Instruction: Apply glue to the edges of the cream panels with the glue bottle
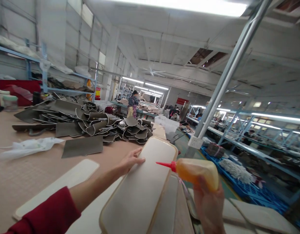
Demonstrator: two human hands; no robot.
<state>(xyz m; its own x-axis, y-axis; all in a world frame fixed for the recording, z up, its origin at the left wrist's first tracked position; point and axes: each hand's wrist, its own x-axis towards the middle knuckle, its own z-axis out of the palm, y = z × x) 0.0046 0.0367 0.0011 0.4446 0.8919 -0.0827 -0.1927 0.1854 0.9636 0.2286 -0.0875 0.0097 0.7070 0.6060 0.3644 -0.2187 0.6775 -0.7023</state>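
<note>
Pinching the left long side of a pale panel (142,188) near its far end, the left grip (130,161) is clamped with the thumb on the white face. The panel has rounded corners and a yellowish rim; it lies slantwise close to the right edge of the bench (25,182), over other boards. The right grip (209,201) is wrapped around a bottle (197,170) of amber liquid, held on its side beyond that right edge. Its red nozzle (166,165) points left across the upper part of the panel's white face; whether the tip touches, I cannot tell.

Left of the held panel, a similar white board (59,185) lies flat, slanting toward the near edge of the bench. Farther in, a grey rectangular piece (83,146) lies alone in front of a spread heap of dark grey pieces (91,120) with pale edges, which stretches along the far side. A crumpled clear plastic bag (30,145) rests toward the left edge, and a lidded jar (10,102) stands near the far left corner. Past the heap, a person in a checked top (132,104) stands beside another work surface
</note>
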